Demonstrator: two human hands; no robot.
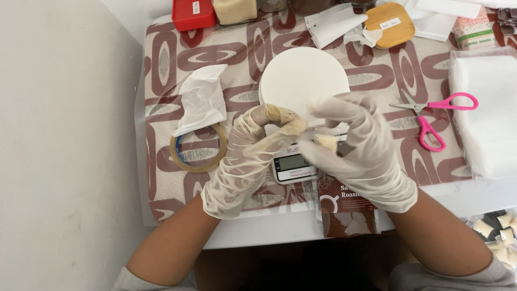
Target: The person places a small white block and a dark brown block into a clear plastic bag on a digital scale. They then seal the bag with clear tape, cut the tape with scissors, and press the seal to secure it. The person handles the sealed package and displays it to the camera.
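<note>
Head view, items as I log them from my remote seat.

Left hand [249, 156]: thin, wrinkled translucent glove, fingers curled, tips pinched onto the edge of a small clear sachet [326, 139]. Right hand [360, 153]: same glove, fingers closed on the sachet's other side. Both hands hold it between them, above the near middle of the worktop [269, 229].

Small clear sachet: glossy plastic film, with pale grainy contents at the bottom. It hangs just over the scale [299, 102].

Scale: round, matte white platform, with a grey display panel at its near end, partly covered by the hands.

Cloth [377, 75]: cream with brown oval pattern under a clear plastic sheet, covering most of the worktop.

Tape roll [198, 149]: flat ring, translucent amber, toward the left edge, with crumpled white paper [202, 99] lying over its far rim.

Scissors [433, 113]: metal blades, pink plastic loops, toward the right edge.

Stack of white sheets [484, 113]: soft, fibrous, at the right edge.

Brown pouch [347, 210]: glossy, flat, at the near edge, under my right wrist.

Wooden lid [390, 24]: rounded, pale, at the far edge.

Red box [193, 13]: hard plastic, far left corner.
</note>
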